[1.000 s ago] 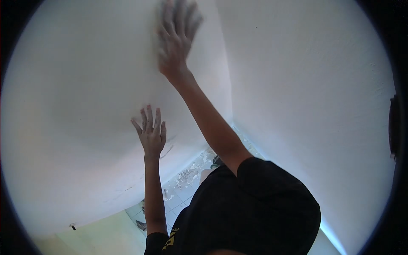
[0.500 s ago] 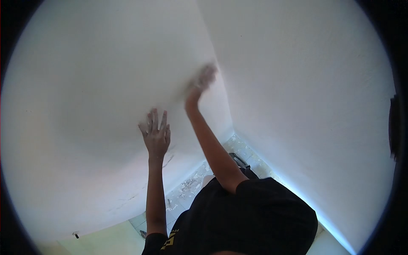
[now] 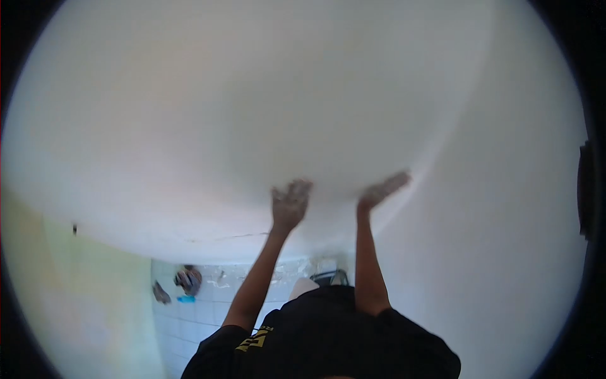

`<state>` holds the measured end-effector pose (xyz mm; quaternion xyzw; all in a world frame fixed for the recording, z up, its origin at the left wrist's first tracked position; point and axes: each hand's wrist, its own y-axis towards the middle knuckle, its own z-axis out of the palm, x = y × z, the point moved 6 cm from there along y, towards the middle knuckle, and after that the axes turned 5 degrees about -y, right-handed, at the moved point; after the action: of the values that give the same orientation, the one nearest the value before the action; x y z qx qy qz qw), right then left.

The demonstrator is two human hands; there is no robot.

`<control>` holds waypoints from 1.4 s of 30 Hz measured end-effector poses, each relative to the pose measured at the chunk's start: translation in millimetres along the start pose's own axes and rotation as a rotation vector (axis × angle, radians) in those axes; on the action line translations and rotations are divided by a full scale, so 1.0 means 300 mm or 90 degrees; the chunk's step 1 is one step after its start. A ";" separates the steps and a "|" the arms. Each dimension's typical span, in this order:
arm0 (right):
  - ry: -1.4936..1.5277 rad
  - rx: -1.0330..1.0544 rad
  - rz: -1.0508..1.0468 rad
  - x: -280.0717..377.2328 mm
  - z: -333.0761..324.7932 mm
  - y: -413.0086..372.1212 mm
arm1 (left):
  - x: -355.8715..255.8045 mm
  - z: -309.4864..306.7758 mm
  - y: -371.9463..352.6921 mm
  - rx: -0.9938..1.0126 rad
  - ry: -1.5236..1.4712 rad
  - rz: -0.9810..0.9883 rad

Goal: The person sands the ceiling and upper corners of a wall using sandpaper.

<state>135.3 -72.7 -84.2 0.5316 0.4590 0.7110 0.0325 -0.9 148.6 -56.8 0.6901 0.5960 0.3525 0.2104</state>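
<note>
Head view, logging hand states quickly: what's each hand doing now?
Left hand: open, fingers on the white wall, empty.
Right hand: blurred against wall; cannot tell.

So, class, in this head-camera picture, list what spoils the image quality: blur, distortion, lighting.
Head view: strong fisheye, with a black round border and the white plastered wall bulging like a dome; the bare left hand and bare right hand are motion-blurred against it; light is soft and flat, the wall's middle washed out; the white floor tiles lower left look soft.

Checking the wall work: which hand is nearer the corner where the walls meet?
The right hand, almost at the corner; the left hand rests on the white wall farther from it.
</note>
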 end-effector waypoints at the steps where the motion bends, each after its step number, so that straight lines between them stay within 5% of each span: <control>1: -0.030 -0.010 -0.011 0.011 0.003 0.003 | 0.005 -0.004 -0.015 -0.027 -0.014 -0.021; 6: -0.329 -0.043 -0.071 0.191 0.047 0.157 | 0.023 -0.009 -0.096 -0.006 -0.117 -0.205; 13: -0.094 -0.053 -0.178 0.480 0.129 0.354 | 0.117 0.042 -0.100 -0.022 -0.142 -0.333; 15: -0.124 -0.041 -0.170 0.334 0.191 0.410 | 0.074 0.077 -0.088 -0.090 -0.125 -0.339; 22: -0.044 0.036 -0.197 0.648 0.187 0.272 | 0.169 0.104 -0.238 -0.077 -0.137 -0.430; 24: -0.012 0.009 -0.428 0.666 0.216 0.155 | 0.173 0.105 -0.266 -0.071 -0.139 -0.443; 27: 0.062 0.127 -0.440 0.700 0.220 -0.044 | 0.192 0.112 -0.306 -0.047 -0.153 -0.478; 29: 0.094 0.193 -0.467 0.675 0.221 -0.214 | 0.188 0.134 -0.331 -0.014 -0.181 -0.491; 33: -0.018 0.440 -0.756 0.357 0.228 -0.642 | 0.177 0.132 -0.390 -0.076 -0.281 -0.480; 36: -0.097 0.602 -0.762 0.273 0.192 -0.690 | 0.165 0.113 -0.392 -0.030 -0.301 -0.458; 42: -0.088 0.592 -0.733 0.243 0.161 -0.629 | 0.065 0.107 -0.376 0.081 -0.329 -0.406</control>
<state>58.4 104.8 -160.3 0.2093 0.9157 0.2786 0.2003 -52.5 194.5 -153.6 0.5485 0.7278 0.0473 0.4089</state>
